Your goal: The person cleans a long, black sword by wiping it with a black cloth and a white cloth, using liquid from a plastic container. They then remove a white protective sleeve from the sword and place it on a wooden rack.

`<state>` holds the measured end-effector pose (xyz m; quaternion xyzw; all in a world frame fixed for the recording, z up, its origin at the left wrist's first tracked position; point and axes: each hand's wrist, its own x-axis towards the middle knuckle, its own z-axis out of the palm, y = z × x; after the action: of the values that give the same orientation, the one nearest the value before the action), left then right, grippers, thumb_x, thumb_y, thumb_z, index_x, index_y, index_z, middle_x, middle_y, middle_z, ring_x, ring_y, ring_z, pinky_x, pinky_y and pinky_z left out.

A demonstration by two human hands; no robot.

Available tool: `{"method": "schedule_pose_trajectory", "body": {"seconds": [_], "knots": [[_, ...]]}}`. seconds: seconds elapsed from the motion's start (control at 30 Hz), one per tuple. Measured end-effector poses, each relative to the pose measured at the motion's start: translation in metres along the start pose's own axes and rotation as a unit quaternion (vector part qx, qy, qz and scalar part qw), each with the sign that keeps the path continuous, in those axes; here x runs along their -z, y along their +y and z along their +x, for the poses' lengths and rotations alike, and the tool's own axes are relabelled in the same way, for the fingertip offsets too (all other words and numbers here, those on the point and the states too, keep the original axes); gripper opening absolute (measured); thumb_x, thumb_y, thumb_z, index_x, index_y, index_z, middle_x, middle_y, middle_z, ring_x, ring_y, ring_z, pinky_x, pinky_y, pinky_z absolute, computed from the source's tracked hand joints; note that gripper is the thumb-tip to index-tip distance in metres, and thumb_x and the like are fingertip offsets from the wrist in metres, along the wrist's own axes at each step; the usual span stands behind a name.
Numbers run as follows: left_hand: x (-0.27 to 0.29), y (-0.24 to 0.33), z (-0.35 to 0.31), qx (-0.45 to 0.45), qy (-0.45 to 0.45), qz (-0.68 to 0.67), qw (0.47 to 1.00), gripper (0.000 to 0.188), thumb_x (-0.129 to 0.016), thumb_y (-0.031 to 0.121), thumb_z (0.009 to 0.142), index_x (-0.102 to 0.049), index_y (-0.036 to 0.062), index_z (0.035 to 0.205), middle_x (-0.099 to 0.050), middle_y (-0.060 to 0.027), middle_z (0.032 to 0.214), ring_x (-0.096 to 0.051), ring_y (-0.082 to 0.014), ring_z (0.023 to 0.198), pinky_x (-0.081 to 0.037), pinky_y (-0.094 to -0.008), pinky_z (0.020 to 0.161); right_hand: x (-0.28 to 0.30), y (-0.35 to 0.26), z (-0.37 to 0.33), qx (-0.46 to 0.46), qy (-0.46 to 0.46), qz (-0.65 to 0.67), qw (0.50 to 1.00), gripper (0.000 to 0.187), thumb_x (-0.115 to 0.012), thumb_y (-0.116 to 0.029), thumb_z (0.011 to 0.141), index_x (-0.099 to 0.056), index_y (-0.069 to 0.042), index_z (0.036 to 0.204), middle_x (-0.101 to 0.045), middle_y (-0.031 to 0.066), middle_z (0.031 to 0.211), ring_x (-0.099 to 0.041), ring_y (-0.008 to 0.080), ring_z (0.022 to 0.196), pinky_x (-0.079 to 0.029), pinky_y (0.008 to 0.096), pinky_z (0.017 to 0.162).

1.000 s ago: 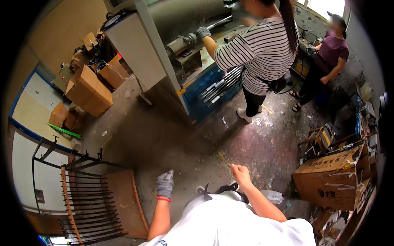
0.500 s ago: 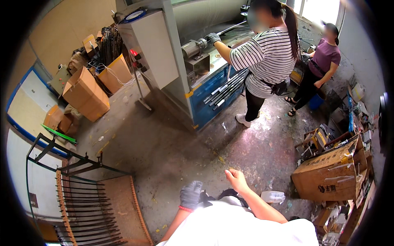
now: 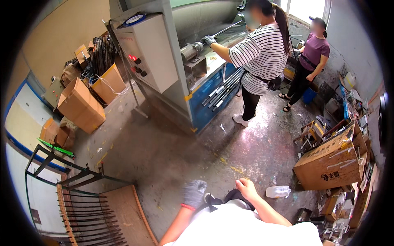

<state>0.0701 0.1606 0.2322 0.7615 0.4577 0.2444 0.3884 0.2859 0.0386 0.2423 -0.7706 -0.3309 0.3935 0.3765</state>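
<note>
Lull in the handling, I judge: nothing visibly clamped.
My gloved left hand (image 3: 194, 194) is too blurred to call its grip; my bare right hand (image 3: 246, 189) curls closed, near the clear bottle (image 3: 278, 191) on the floor (image 3: 164, 160). Rack (image 3: 123, 209) stands left; any grasp calls for uncurling first.

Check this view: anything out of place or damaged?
A translucent plastic bottle lies on its side on the stained grey floor, right of the bare right hand, as if dropped or left there. Farther right, the large brown cardboard box looks battered: ragged edges, pale torn tape. Only the left hand is gloved, in grey.
</note>
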Motion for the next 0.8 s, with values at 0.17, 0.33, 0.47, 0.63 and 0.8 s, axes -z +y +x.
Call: {"method": "schedule_pose_trajectory", "body": {"seconds": [0.17, 0.33, 0.47, 0.63, 0.8], "knots": [[-0.002, -0.004, -0.015, 0.015, -0.055, 0.019, 0.998, 0.017, -0.057, 0.019, 0.082, -0.064, 0.0036, 0.084, -0.064, -0.0154, 0.084, -0.061, -0.0292, 0.079, -0.047, -0.0370, 0.071, -0.002, -0.018, 0.001, 0.022, -0.014, -0.072, 0.997, 0.029, -0.054, -0.025, 0.087, -0.058, 0.000, 0.073, -0.054, 0.0084, 0.060, -0.050, 0.0146, 0.058, -0.040, 0.0307, 0.056], [-0.006, -0.025, -0.032, 0.059, -0.071, -0.017, 0.996, 0.019, -0.054, 0.022, 0.085, -0.064, 0.0057, 0.085, -0.064, -0.0137, 0.080, -0.061, -0.0305, 0.076, -0.047, -0.0388, 0.069, -0.011, -0.024, 0.001, 0.058, -0.046, -0.159, 0.985, 0.026, -0.053, -0.027, 0.086, -0.060, -0.003, 0.080, -0.060, 0.0139, 0.068, -0.059, 0.0264, 0.066, -0.044, 0.0362, 0.061], [0.007, -0.023, -0.038, 0.117, -0.082, -0.003, 0.990, 0.019, -0.055, 0.019, 0.083, -0.063, 0.0034, 0.087, -0.063, -0.0174, 0.086, -0.060, -0.0315, 0.080, -0.047, -0.0371, 0.072, -0.014, -0.024, -0.004, 0.092, -0.092, -0.247, 0.960, 0.026, -0.052, -0.031, 0.086, -0.060, -0.007, 0.084, -0.062, 0.0147, 0.075, -0.060, 0.0329, 0.073, -0.046, 0.0407, 0.065], [0.003, -0.048, -0.045, 0.148, -0.046, 0.012, 0.988, 0.019, -0.055, 0.020, 0.085, -0.063, 0.0030, 0.087, -0.063, -0.0162, 0.084, -0.060, -0.0295, 0.076, -0.047, -0.0351, 0.071, -0.013, -0.018, -0.014, 0.131, -0.145, -0.295, 0.935, 0.024, -0.052, -0.030, 0.085, -0.059, -0.007, 0.083, -0.061, 0.0149, 0.074, -0.060, 0.0334, 0.074, -0.047, 0.0418, 0.065], [-0.006, -0.034, -0.047, 0.116, -0.054, 0.052, 0.990, 0.022, -0.054, 0.024, 0.085, -0.063, 0.0040, 0.088, -0.064, -0.0161, 0.086, -0.060, -0.0316, 0.079, -0.047, -0.0372, 0.072, -0.003, -0.001, -0.012, 0.196, -0.184, -0.336, 0.903, 0.019, -0.053, -0.026, 0.083, -0.059, -0.008, 0.086, -0.061, 0.0147, 0.075, -0.060, 0.0337, 0.074, -0.047, 0.0433, 0.064]]}}
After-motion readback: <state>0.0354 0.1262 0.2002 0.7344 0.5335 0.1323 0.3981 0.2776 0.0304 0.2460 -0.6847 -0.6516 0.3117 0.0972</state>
